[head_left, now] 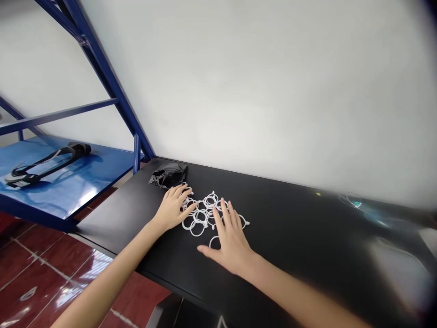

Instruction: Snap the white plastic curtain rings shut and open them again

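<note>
Several white rings (197,228), each with a small knob on its rim, lie loosely heaped on the black tabletop (290,218). They look like curtain rings. Over the heap's left side rests my left hand (173,209), palm down with fingers spread. My right hand (232,241) lies over the right side, its fingers stretched out and thumb apart. Both hands cover some of the rings, and neither grips one. One ring (213,242) shows partly between my right thumb and forefinger.
A crumpled black plastic bag (170,175) sits behind my left hand. To the left stands a blue metal rack (112,86) with a black strapped item (48,165) on its shelf. A white wall (266,91) rises behind the table. Some clear plastic (355,202) lies far right.
</note>
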